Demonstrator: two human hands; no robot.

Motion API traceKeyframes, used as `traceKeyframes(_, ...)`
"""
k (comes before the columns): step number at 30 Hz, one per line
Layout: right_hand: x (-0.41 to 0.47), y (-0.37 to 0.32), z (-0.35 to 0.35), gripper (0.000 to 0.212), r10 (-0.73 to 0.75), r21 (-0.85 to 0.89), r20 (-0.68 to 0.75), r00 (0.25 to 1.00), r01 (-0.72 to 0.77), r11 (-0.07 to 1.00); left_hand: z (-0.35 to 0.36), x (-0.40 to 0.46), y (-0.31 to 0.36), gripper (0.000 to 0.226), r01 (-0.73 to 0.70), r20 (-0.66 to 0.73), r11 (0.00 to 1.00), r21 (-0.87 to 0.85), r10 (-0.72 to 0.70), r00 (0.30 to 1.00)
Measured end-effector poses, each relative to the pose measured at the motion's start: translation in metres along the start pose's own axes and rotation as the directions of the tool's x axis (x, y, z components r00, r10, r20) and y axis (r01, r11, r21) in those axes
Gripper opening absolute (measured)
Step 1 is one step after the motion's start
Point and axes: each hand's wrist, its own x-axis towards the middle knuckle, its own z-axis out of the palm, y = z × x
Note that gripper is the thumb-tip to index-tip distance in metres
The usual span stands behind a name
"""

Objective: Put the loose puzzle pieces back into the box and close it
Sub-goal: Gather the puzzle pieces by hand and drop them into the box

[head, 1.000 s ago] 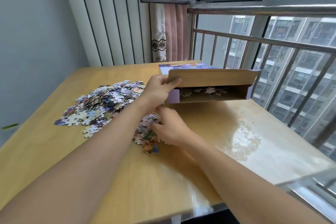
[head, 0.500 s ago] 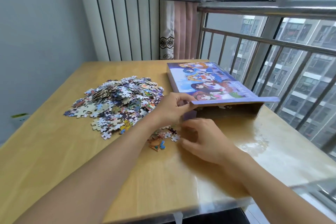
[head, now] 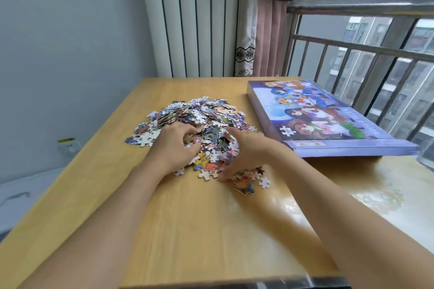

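Both hands have left the box (head: pixel 328 124), lid down now; left hand (head: pixel 173 145) and right hand (head: pixel 244 150) dig curled fingers into the colourful puzzle pieces (head: pixel 199 117) at its nine o'clock. Box lettering unreadable.

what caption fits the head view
Both hands gather puzzle pieces beside the box on the table.

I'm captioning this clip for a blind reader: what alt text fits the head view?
Both hands, left and right, dig into a pile of loose puzzle pieces on a wooden table. The puzzle box lies shut to the right.
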Motion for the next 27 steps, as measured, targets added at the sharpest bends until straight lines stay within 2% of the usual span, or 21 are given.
traceKeyframes(3,0.009,0.002,-0.003,0.122,-0.033,0.020,-0.032,0.999,0.034,0.999,0.004,0.002,0.003,0.024,-0.009,0.043,1.000,0.000,0.009,0.999)
traceKeyframes(6,0.010,0.010,0.001,0.089,-0.080,0.122,-0.144,0.986,0.098,0.988,0.006,0.003,0.002,0.018,-0.017,0.036,1.000,0.026,0.016,0.999)
traceKeyframes(9,0.007,0.017,0.006,0.059,-0.130,0.098,-0.264,0.956,0.161,0.982,0.005,0.005,0.006,0.014,-0.049,-0.020,0.999,0.011,0.049,0.999)
traceKeyframes(11,0.005,0.019,0.010,0.049,-0.160,0.068,-0.307,0.938,0.189,0.980,0.004,0.004,0.010,0.014,-0.077,-0.061,0.997,-0.017,0.076,0.995)
traceKeyframes(14,0.002,0.020,0.010,0.053,-0.194,-0.004,-0.320,0.927,0.204,0.979,0.004,0.001,0.016,0.013,-0.127,-0.055,0.991,-0.042,0.124,0.991)
traceKeyframes(17,-0.005,0.019,0.009,0.069,-0.187,0.005,-0.310,0.932,0.198,0.980,0.006,-0.003,0.020,0.013,-0.203,-0.016,0.978,-0.057,0.202,0.979)
traceKeyframes(20,-0.015,0.019,0.007,0.094,-0.123,-0.086,-0.228,0.966,0.106,0.991,0.007,-0.003,0.023,0.018,-0.251,0.022,0.967,-0.039,0.252,0.967)
traceKeyframes(24,-0.020,0.024,0.002,0.113,-0.035,-0.137,-0.079,0.996,0.024,0.990,0.007,-0.005,0.023,0.020,-0.271,0.049,0.962,-0.045,0.273,0.961)
traceKeyframes(27,-0.015,0.024,0.004,0.111,-0.059,-0.138,-0.062,0.996,0.050,0.989,0.007,-0.007,0.024,0.022,-0.286,0.120,0.956,-0.069,0.293,0.948)
